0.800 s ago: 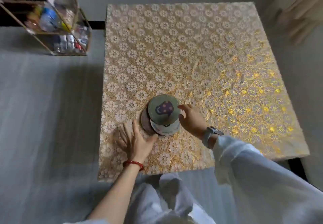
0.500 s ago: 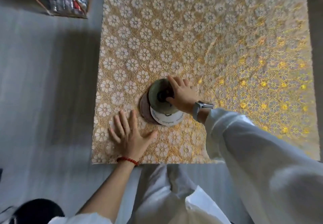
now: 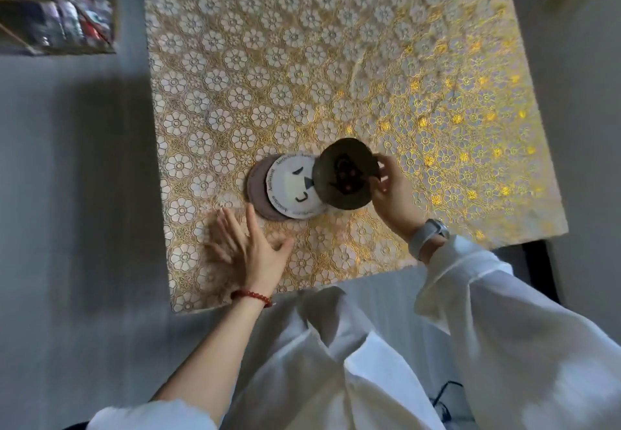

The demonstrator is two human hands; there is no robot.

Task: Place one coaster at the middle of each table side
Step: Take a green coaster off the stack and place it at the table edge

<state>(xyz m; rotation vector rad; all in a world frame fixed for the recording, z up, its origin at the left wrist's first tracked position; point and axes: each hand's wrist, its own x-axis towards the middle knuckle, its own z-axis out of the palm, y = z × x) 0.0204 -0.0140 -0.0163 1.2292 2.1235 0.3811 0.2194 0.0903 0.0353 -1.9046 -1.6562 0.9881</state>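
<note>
A square table [image 3: 336, 60] carries a gold cloth with white flower patterns. Near its front edge lies a small stack of round coasters: a white coaster [image 3: 292, 191] with black marks rests on a brown coaster [image 3: 257, 187]. My right hand [image 3: 393, 191] grips a dark green coaster [image 3: 346, 177] by its right rim and holds it tilted just above the right part of the stack. My left hand [image 3: 245, 245] lies flat on the cloth with its fingers spread, just in front and left of the stack.
A wire-framed shelf [image 3: 57, 9] with bottles and small items stands on the grey floor at the far left of the table. My white clothing fills the lower part of the view. Grey floor surrounds the table.
My right hand has taken hold of the green coaster and lifted it off the stack to the right, uncovering the white coaster. My left hand has stayed flat on the cloth.
</note>
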